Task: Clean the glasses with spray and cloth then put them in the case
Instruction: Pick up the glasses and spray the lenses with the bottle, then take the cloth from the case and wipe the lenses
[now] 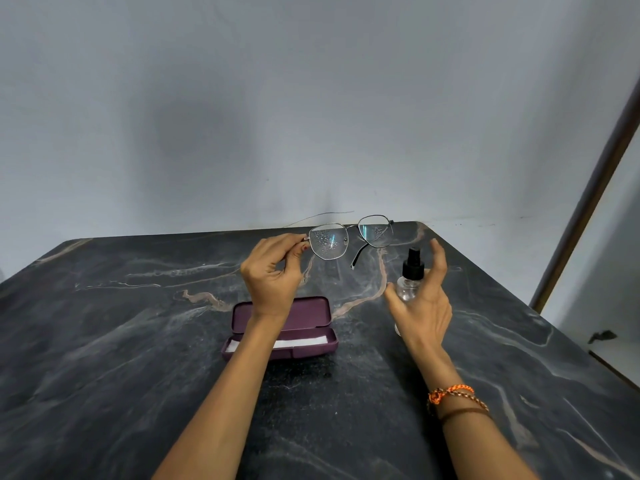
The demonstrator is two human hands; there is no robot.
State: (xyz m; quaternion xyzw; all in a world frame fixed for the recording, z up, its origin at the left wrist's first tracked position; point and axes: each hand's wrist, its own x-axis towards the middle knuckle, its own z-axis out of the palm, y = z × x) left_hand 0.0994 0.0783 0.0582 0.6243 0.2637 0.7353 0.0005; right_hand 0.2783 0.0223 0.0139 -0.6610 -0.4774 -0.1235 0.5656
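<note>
My left hand [273, 271] pinches the left hinge of thin metal-framed glasses [351, 239] and holds them up above the table. Both lenses carry spray droplets, and one temple arm hangs down. My right hand [424, 299] holds a small clear spray bottle [410, 277] with a black pump top, just right of the glasses, with the index finger raised beside the nozzle. An open purple glasses case [304, 327] lies on the table beneath my left wrist. A white cloth [301, 342] rests in its lower half, partly hidden by my forearm.
A dark marbled table [138, 341] fills the lower view, its far edge against a plain grey wall. At the right, a brown frame edge [588, 202] slants along the wall beyond the table.
</note>
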